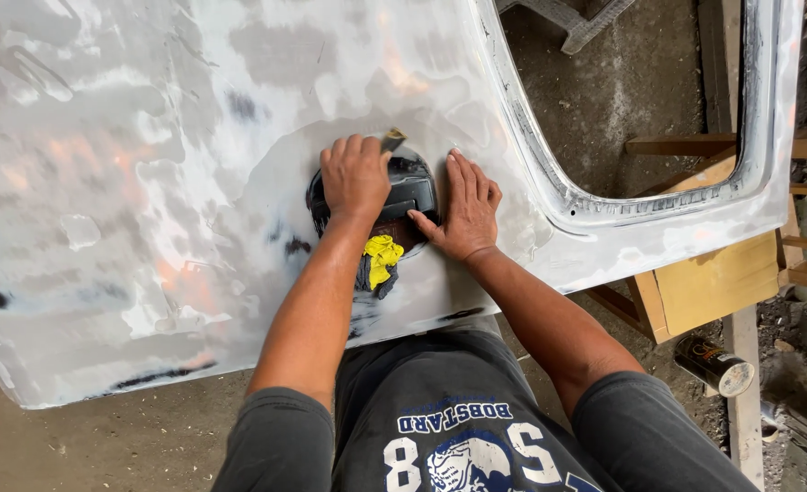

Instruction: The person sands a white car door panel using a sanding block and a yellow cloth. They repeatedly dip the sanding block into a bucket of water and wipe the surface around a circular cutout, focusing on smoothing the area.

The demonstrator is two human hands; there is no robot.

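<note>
A black handle recess [410, 187] in the white car door panel [148, 182] is covered by the left hand [355, 176], closed on a small sanding piece [392, 138]; the right hand [465, 206] is laid flat beside, holding nothing. The surrounding primer could be scratched if the piece slips off.

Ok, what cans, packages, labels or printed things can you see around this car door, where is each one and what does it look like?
Can: lying on its side on the ground at lower right beside the wooden stand, dark cylinder with an orange-and-dark label and a pale end.
Shirt print: on the person's dark grey shirt, bottom centre, white and blue lettering, numbers and a picture.
</note>
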